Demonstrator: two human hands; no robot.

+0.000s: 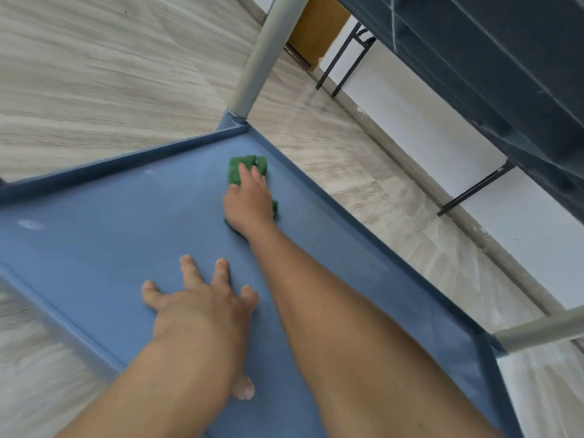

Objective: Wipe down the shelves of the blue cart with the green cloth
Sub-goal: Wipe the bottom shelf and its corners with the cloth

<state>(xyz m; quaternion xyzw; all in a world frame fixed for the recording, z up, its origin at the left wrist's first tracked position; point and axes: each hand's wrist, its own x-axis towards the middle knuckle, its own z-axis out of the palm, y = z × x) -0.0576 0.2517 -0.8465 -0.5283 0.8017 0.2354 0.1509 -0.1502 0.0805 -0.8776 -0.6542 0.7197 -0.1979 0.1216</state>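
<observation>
Right hand (249, 200) is out at the far corner of the shelf (104, 248), flat on top of the cloth (249, 162). Fingers lie across it, fairly straight, pressing down rather than gripping. Thumb's hidden, so can't say if it tucks under.

Cloth is bunched up, green, poking out ahead of the fingertips and a bit by the wrist on the right side. It sits just beside the right rim (319, 197), near the grey post (265, 55).

Left hand (196, 308) is planted nearer the body, palm down, fingers spread wide, holding nothing, prob. bracing the cart.

Handling, as I read it: the cloth's soft and light, no stiffness at all. It'll fold and roll under the palm if pushed edge-first, so palm weight over the middle of the wad is the way, w/ fingertips steering the front. It should slide easily on that smooth blue surface.

The shelf looks rigid, w/ a raised lip all round. Corners by the post will want fingertips driving cloth into the angle. Pale smudges show toward the left side (30, 224), well apart from the cloth, not yet reached.
</observation>
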